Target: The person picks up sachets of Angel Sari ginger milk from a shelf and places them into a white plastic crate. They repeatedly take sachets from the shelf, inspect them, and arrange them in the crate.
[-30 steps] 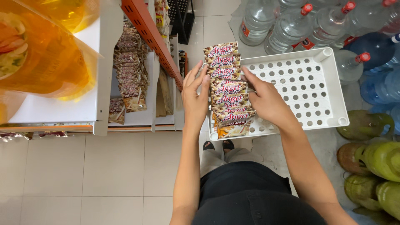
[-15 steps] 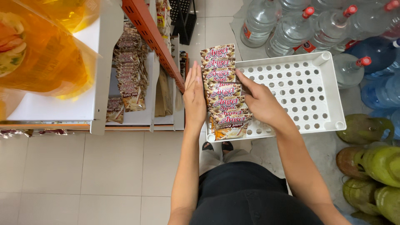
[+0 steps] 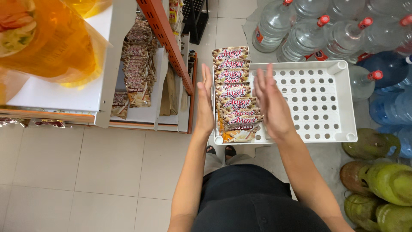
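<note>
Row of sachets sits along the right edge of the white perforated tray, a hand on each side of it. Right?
Not quite. The head view shows the row of sachets along the left edge of the white perforated tray, not the right. The rest holds: the left hand and right hand flank it, fingers straight.

The scene was brightly and evenly lit by soft overhead light, with only faint shadows under the white perforated tray (image 3: 343, 107) and the shelf (image 3: 107, 86). The orange oil pouch (image 3: 47, 43) at the top left glowed translucent and sat close to the lens, out of focus. The clear water bottles (image 3: 309, 34) carried small glints. The right hand (image 3: 272, 105) looked slightly motion-blurred. Straight lines bowed mildly toward the frame edges.
</note>
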